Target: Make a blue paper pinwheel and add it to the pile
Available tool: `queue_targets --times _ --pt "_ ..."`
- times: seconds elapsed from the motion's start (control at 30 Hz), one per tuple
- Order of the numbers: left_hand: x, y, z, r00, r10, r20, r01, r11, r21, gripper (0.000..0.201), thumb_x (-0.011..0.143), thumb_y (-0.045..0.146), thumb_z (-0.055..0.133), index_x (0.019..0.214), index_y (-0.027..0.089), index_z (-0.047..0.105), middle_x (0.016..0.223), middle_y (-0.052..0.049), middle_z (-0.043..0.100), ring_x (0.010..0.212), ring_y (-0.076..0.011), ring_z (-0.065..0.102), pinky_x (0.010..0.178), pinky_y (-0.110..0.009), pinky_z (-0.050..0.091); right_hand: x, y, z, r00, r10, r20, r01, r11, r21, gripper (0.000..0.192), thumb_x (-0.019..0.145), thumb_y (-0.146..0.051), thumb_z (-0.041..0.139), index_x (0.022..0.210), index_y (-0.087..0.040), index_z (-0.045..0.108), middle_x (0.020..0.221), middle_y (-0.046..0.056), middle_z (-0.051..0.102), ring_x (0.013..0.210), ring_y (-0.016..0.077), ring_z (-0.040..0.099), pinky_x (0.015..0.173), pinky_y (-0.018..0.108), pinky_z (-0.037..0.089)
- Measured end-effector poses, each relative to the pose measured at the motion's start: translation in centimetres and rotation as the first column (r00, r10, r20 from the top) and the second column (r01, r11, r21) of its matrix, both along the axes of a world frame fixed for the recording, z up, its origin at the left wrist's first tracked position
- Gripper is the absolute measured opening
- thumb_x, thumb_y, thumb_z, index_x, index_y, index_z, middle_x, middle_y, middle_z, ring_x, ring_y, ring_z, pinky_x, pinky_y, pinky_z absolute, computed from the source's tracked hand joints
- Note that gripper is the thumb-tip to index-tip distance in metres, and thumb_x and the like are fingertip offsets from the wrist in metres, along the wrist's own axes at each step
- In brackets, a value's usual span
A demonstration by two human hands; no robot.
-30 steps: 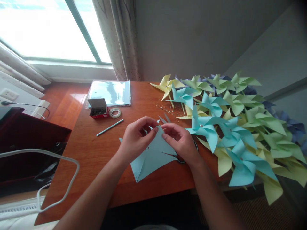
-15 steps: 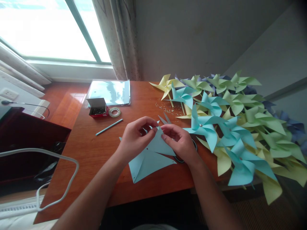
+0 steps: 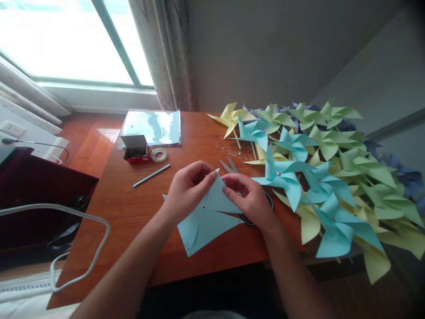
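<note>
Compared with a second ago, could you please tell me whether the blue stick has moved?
No, the blue stick has kept its place on the near side of the red box.

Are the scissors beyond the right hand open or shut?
Open: the blades of the scissors spread in a V, tips apart. The right hand hides part of them.

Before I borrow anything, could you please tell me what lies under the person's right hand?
Scissors lie partly under the right hand, showing at both ends; the hand covers much of their middle. Its thumb overlaps the blue paper. Anything else beneath is hidden.
</note>
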State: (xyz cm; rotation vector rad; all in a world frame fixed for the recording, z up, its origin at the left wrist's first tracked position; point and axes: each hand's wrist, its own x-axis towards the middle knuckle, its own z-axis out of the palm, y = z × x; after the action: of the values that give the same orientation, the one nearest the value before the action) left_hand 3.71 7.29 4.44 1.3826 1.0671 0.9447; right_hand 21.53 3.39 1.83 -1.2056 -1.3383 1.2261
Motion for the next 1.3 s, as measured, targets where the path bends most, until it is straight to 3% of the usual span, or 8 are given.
queue_targets --times 0.3,0.43,1.03,1.17,1.3 --pt "0.13 -0.02 0.1 0.999 -0.031 0.037 0.034 0.997 -0.07 0.021 0.089 0.035 0.066 0.081 0.017 0.059 0.07 0.003 0.051 0.064 -0.0108 0.042 0.056 -0.023 0.035 0.1 -0.14 0.04 0.999 0.009 0.033 -0.009 1.0 0.005 0.02 0.088 -0.02 0.067 0.107 -0.024 0.071 0.098 0.003 0.074 0.089 0.0197 0.069 0.079 0.032 0.056" --pt "0.04 0.07 0.12 0.999 -0.045 0.019 0.046 0.997 -0.06 0.021 0.088 0.036 0.068 0.083 0.017 0.061 0.075 0.001 0.055 0.068 -0.0123 0.046 0.058 -0.024 0.036 0.06 -0.1 0.0 0.999 0.007 0.052 -0.008 1.0 0.008 0.02 0.088 -0.02 0.067 0.107 -0.024 0.071 0.097 0.003 0.074 0.089 0.0201 0.069 0.079 0.033 0.056" --pt "0.03 -0.1 -0.22 0.996 -0.08 -0.043 0.079 0.997 -0.021 0.027 0.091 0.042 0.062 0.079 0.019 0.057 0.07 0.002 0.048 0.062 -0.0124 0.04 0.053 -0.023 0.033 -0.11 -0.19 -0.15 0.998 -0.004 0.056 0.004 1.0 0.006 0.019 0.087 -0.023 0.069 0.106 -0.024 0.071 0.101 0.004 0.074 0.09 0.0209 0.07 0.081 0.034 0.058" --pt "0.06 -0.13 -0.05 0.999 -0.03 0.014 0.031 0.999 -0.043 0.025 0.089 0.04 0.065 0.079 0.018 0.06 0.07 0.002 0.051 0.063 -0.0121 0.042 0.054 -0.023 0.034 -0.05 -0.15 -0.02 1.0 -0.004 0.004 0.004 1.0 -0.021 0.017 0.087 -0.025 0.069 0.104 -0.024 0.071 0.097 0.003 0.075 0.087 0.0203 0.07 0.078 0.033 0.057" --pt "-0.22 0.2 0.27 0.994 0.107 0.035 -0.107 0.994 -0.003 0.021 0.089 0.036 0.065 0.081 0.017 0.064 0.076 -0.001 0.06 0.064 -0.012 0.046 0.056 -0.023 0.035 0.11 -0.12 0.06 0.998 -0.053 -0.034 0.052 0.998 -0.032 0.012 0.086 -0.026 0.071 0.098 -0.024 0.072 0.093 0.002 0.075 0.086 0.0199 0.07 0.078 0.032 0.057"
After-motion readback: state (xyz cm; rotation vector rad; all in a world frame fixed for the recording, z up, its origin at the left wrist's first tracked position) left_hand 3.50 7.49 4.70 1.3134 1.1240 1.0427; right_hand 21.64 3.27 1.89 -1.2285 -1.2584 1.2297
